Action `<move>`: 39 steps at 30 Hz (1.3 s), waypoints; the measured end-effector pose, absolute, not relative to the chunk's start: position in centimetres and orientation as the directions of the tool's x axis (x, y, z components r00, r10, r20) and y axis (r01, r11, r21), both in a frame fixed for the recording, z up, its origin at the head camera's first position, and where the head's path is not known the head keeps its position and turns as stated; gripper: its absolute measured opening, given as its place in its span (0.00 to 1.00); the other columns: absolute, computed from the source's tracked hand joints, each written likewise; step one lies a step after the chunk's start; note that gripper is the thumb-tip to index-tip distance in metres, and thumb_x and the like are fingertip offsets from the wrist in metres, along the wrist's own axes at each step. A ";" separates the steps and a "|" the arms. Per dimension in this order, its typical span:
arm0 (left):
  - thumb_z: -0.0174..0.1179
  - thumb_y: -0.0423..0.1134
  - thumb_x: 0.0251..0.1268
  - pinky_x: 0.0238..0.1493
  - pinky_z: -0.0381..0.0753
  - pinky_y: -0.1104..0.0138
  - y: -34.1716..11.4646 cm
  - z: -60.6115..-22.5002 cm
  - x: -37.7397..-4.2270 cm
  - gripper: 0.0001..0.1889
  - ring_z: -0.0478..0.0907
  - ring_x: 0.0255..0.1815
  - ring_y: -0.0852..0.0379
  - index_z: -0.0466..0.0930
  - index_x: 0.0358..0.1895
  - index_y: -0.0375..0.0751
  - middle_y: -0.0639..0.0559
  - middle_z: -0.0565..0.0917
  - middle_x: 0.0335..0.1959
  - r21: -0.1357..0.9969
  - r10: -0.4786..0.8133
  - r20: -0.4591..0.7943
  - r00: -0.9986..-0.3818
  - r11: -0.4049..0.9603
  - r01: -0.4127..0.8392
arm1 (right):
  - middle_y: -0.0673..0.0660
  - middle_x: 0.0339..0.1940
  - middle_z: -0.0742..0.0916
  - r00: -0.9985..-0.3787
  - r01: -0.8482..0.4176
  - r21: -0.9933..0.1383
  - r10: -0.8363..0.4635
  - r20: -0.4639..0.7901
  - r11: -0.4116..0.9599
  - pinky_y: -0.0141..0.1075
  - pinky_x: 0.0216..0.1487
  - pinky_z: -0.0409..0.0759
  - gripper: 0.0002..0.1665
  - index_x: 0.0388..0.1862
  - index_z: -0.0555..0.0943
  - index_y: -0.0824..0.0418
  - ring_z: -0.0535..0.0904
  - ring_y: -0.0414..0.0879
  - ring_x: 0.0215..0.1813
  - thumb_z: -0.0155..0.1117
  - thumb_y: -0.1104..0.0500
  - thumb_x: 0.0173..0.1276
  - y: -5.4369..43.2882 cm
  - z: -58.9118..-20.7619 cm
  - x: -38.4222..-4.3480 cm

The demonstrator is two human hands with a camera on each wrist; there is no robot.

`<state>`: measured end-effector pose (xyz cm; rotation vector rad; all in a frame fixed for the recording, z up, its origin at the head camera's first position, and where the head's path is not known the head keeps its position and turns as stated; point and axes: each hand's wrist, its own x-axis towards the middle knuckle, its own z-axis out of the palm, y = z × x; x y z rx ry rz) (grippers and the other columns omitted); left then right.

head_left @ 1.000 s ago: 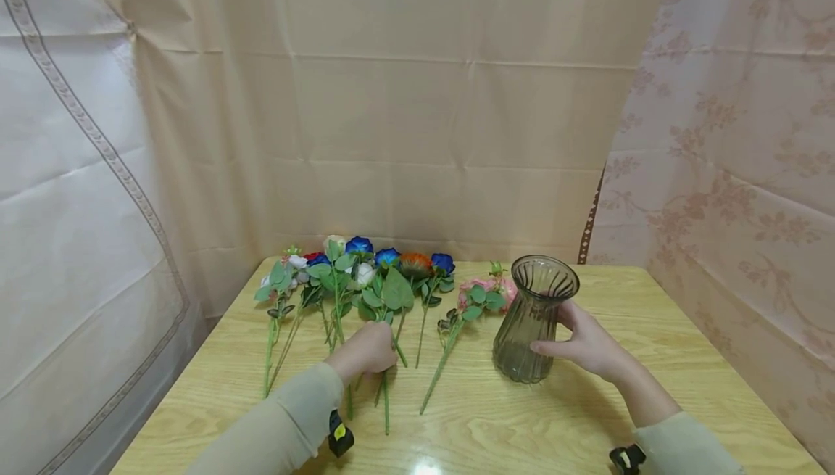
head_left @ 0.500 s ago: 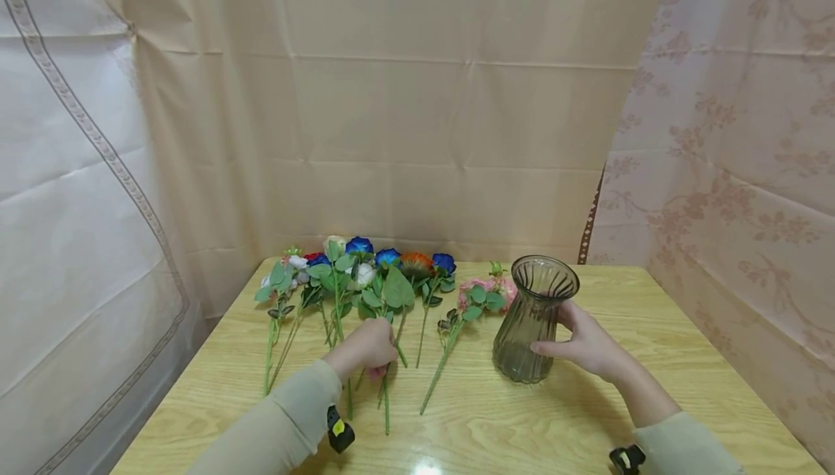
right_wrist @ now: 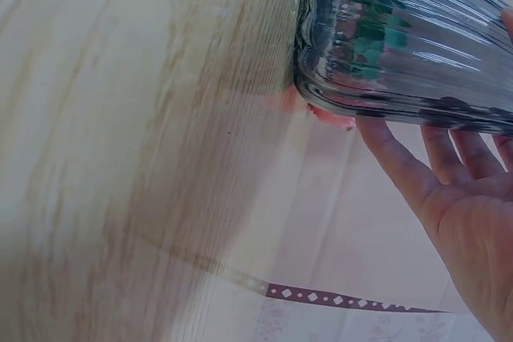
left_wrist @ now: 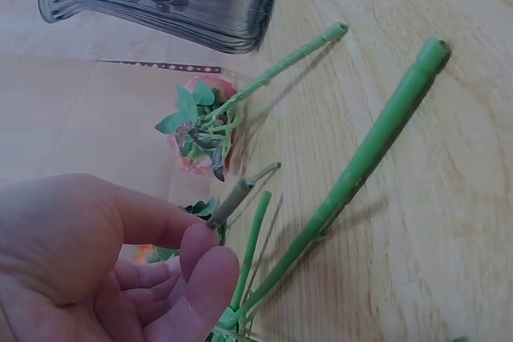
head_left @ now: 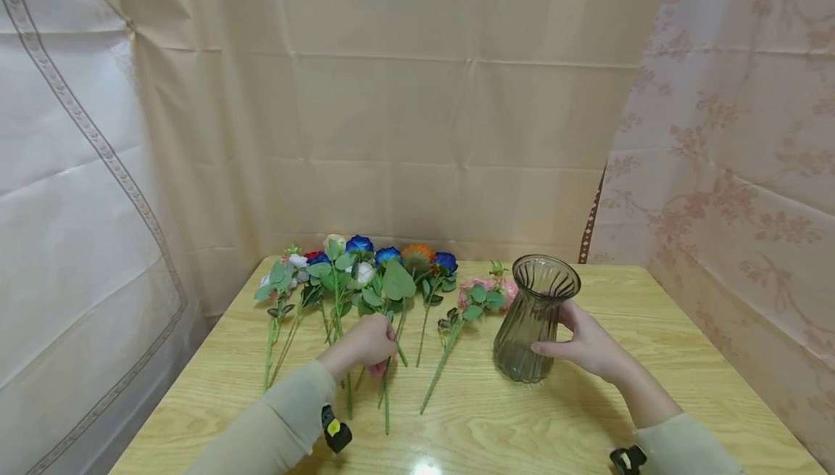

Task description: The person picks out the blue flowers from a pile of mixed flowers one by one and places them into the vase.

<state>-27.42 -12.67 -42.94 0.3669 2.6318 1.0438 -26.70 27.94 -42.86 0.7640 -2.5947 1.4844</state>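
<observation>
My left hand [head_left: 367,343] pinches a dark green flower stem [left_wrist: 232,204] between thumb and fingers, close over the table. This stem seems to belong to the orange flower [head_left: 417,260], whose head stands among the other blooms at the back. On the right, a ribbed, smoky glass vase [head_left: 527,337] stands upright with a flared rim. My right hand [head_left: 587,341] holds the vase from its right side, thumb on the near face and fingers behind. In the right wrist view, the fingers [right_wrist: 393,154] lie against the glass [right_wrist: 433,54].
Several artificial flowers lie in a row on the wooden table [head_left: 483,439], among them a blue rose [head_left: 359,245] and a white flower [head_left: 364,274]. A pink flower [head_left: 471,292] lies just left of the vase, its stem toward me. A beige curtain [head_left: 417,112] hangs behind.
My left hand has drawn back slightly to the left, and the orange flower's head has tipped upward. The right hand and the vase stay in place.
</observation>
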 end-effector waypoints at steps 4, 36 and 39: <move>0.55 0.25 0.67 0.20 0.85 0.57 -12.6 -42.6 -27.3 0.21 0.79 0.10 0.54 0.62 0.17 0.46 0.50 0.73 0.08 0.701 0.339 -0.148 -0.929 0.698 0.143 | 0.61 0.68 0.76 -0.878 -0.441 -0.796 -0.385 0.286 0.415 0.68 0.71 0.55 0.53 0.77 0.60 0.58 0.67 0.65 0.71 0.81 0.56 0.59 28.0 -42.9 -26.8; 0.58 0.37 0.77 0.28 0.80 0.64 -12.6 -40.5 -27.6 0.10 0.79 0.20 0.60 0.79 0.53 0.36 0.51 0.83 0.38 0.663 0.322 0.119 -0.939 0.678 0.317 | 0.64 0.70 0.74 -0.876 -0.435 -0.807 -0.397 0.275 0.400 0.71 0.70 0.54 0.55 0.79 0.58 0.59 0.65 0.68 0.72 0.81 0.58 0.60 28.0 -43.0 -26.6; 0.59 0.38 0.77 0.30 0.79 0.63 -12.3 -40.2 -27.4 0.10 0.78 0.21 0.61 0.80 0.54 0.39 0.53 0.83 0.40 0.629 0.332 0.148 -0.932 0.695 0.347 | 0.64 0.70 0.74 -0.876 -0.435 -0.805 -0.396 0.275 0.404 0.71 0.70 0.54 0.54 0.78 0.58 0.60 0.65 0.69 0.72 0.81 0.57 0.60 28.0 -43.0 -26.6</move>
